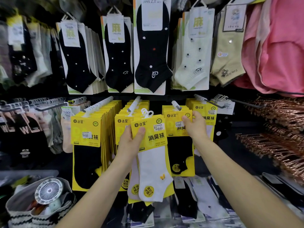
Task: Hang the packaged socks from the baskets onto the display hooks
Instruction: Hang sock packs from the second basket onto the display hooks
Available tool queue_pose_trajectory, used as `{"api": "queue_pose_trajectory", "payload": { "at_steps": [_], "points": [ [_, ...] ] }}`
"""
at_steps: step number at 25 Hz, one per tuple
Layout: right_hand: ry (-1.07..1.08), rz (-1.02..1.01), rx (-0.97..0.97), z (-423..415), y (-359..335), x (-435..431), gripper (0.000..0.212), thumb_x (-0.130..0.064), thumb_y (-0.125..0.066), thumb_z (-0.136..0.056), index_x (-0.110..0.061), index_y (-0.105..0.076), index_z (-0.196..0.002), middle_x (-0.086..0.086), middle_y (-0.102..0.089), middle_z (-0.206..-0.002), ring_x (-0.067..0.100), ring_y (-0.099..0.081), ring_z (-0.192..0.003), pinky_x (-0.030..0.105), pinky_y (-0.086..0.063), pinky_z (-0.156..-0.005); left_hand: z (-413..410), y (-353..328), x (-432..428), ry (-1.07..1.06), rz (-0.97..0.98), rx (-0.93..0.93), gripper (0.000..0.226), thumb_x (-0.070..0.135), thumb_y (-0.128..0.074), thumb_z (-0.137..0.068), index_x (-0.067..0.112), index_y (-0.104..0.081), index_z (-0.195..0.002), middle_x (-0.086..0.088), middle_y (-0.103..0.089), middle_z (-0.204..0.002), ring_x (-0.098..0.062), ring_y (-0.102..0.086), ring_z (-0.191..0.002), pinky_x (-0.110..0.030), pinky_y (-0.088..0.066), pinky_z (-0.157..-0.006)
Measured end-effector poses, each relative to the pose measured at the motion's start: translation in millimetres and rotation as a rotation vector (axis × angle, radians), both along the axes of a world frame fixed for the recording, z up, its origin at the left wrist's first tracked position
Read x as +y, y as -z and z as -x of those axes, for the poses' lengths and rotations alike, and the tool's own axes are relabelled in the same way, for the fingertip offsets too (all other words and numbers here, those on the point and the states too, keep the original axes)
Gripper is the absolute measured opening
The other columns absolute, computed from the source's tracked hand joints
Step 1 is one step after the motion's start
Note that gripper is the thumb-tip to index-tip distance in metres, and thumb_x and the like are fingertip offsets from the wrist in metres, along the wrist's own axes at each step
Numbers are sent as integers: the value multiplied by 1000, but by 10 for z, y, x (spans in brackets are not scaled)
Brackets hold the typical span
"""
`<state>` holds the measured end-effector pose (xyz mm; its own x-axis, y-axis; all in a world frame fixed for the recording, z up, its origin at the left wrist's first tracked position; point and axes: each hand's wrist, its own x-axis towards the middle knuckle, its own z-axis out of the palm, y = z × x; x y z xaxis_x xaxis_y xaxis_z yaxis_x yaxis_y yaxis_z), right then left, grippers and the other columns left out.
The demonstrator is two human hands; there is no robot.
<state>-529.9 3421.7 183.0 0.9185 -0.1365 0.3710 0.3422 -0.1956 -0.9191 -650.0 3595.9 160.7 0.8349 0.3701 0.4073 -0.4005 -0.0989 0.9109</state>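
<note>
Glossy yellow cards over soft knit. The left hand grips a few white-sock packs, thumb flat on the front card, just before the rack. The right hand pinches a hanging black-sock pack below its display hook.

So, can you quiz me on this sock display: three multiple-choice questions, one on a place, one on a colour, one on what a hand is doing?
1. Where is the fan?
A. in the basket
B. on a hook
C. on the floor

2. What colour are the socks in the left hand's packs?
A. black
B. white
C. pink

3. What is the right hand doing?
A. hanging idle
B. pinching a hung pack
C. holding a hanger

1 A: the fan lies in the basket at lower left.
2 B: the socks in them are white.
3 B: it pinches the top of the hung pack.
</note>
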Motion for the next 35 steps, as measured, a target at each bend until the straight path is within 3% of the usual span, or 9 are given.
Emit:
{"api": "queue_pose_trajectory", "payload": {
  "at_steps": [6,9,13,16,18,22,27,31,35],
  "points": [
    [98,-78,-26,129,127,-73,30,-30,-62,-88,-15,-47,-109,0,-57,-93,18,-57,-89,23,-42,-67,-15,-36,-63,25,4,-24,6,29,-54,-92,32,-57,-96,8,-67,-103,-7,-64,-93,-21,-54,-73],
    [-142,-104,-141,390,172,-22,21,-30,-66,-84,-19,-50,-88,-5,-54,-80,13,-53,-79,13,-42,-63,-38,-4,-161,40,-3,-24,7,28,-56,-90,31,-57,-96,6,-68,-104,-10,-66,-95,-28,-54,-78],
    [-310,-60,-82,591,149,25,33,-29,-78,-72,-18,-48,-78,7,-54,-78,14,-49,-71,30,-46,-68,-72,41,-332,49,9,-27,8,27,-61,-88,30,-57,-95,6,-68,-102,-9,-66,-92,-23,-55,-72],
    [-307,-130,-38,616,133,-48,27,-24,-78,-73,-9,-57,-82,21,-67,-91,29,-62,-83,45,-52,-81,-87,59,-379,86,54,-19,13,23,-64,-85,28,-58,-96,5,-69,-102,-10,-67,-92,-26,-56,-75],
    [-304,-119,-27,609,128,-102,23,-23,-76,-75,-8,-62,-87,17,-70,-93,32,-66,-91,49,-53,-85,-87,63,-383,112,59,-15,15,22,-64,-85,26,-58,-98,7,-68,-102,-5,-67,-89,-21,-55,-70],
    [-296,-128,-49,600,147,-137,14,-18,-74,-77,-21,-61,-80,1,-70,-80,20,-67,-81,43,-57,-78,-69,76,-371,143,34,9,13,25,-55,-90,25,-59,-103,7,-68,-105,-6,-66,-94,-19,-54,-72],
    [-211,-174,-107,578,179,-103,16,-17,-72,-80,-20,-60,-89,-5,-67,-80,3,-65,-69,17,-53,-59,-46,116,-385,206,74,30,28,25,-42,-98,14,-57,-118,-4,-65,-119,-22,-61,-111,-42,-48,-95],
    [-244,-164,-152,613,166,-75,16,-12,-69,-82,-23,-59,-84,-8,-68,-74,-5,-63,-61,12,-49,-53,-76,115,-370,45,96,44,20,21,-42,-99,19,-62,-98,-3,-68,-106,-22,-63,-102,-41,-50,-89],
    [-197,-98,-198,603,119,-169,13,-15,-70,-82,-25,-63,-79,-10,-69,-69,5,-64,-69,21,-52,-66,-91,70,-282,-58,-41,-4,27,20,-43,-98,-4,-55,-97,-10,-57,-87,-20,-51,-80,-38,-42,-73]
  ]
}}
